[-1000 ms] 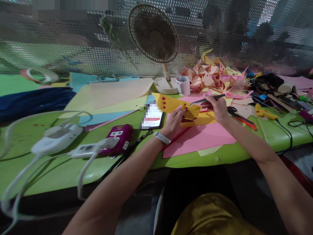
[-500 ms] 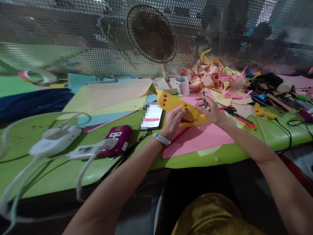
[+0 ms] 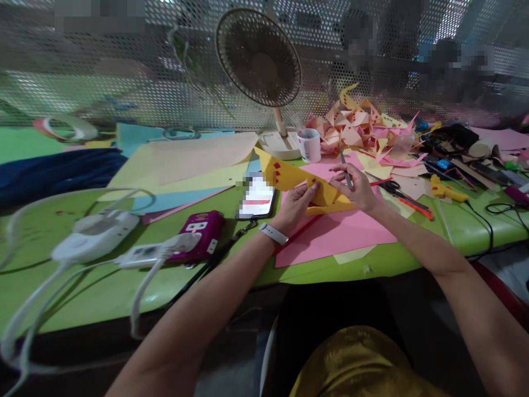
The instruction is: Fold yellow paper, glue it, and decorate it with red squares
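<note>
Tweezers [image 3: 345, 170] swing from level, tips aimed left at the yellow paper piece [image 3: 289, 175], to steeply tilted, tips pointing away from us toward the white cup [image 3: 309, 144]. Our right hand [image 3: 360, 190] stays closed on them, while its free fingertips drop onto the piece's right end. Our left hand [image 3: 294, 207] keeps its pinch on the near edge. We judge the tool is out of play for now, and the paper is being worked by fingers. The piece is held just above the pink sheet [image 3: 339, 234] on the desk [image 3: 103, 286], beside the phone [image 3: 257, 197]. Its long axis runs from between our hands up to the far left, sharp tip leading.
</note>
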The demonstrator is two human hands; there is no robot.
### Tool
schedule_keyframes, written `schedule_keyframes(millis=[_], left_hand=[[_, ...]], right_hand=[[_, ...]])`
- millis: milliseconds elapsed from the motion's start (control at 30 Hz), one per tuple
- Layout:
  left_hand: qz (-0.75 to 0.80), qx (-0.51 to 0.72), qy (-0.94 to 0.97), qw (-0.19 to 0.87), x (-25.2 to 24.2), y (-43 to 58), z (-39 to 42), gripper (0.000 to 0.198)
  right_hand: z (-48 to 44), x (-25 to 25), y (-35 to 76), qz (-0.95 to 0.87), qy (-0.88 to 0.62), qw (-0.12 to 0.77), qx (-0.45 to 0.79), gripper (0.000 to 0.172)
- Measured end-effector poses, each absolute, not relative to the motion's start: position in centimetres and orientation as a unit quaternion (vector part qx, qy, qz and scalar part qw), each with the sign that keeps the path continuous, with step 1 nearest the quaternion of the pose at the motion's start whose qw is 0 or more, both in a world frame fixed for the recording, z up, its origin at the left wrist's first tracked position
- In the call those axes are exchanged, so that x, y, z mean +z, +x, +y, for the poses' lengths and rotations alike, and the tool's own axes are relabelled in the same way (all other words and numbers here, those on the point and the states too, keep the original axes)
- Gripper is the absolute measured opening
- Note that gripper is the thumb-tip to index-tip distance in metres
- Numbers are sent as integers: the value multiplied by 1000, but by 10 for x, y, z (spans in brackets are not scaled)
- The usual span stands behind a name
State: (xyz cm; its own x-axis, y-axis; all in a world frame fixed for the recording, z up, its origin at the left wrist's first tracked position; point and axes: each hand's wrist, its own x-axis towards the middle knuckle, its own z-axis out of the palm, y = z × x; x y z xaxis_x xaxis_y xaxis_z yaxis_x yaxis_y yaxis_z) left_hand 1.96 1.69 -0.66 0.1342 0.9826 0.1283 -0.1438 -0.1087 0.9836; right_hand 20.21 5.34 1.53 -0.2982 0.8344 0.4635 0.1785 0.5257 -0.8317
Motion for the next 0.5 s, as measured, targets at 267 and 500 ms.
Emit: schedule_keyframes(millis=[267,500], left_hand=[[389,485,522,584,0,16,11,57],[397,485,520,581,-5,16,16,48]], right_hand=[[65,25,214,-720,-351,503,325,37],[69,22,217,-746,-339,484,308,32]])
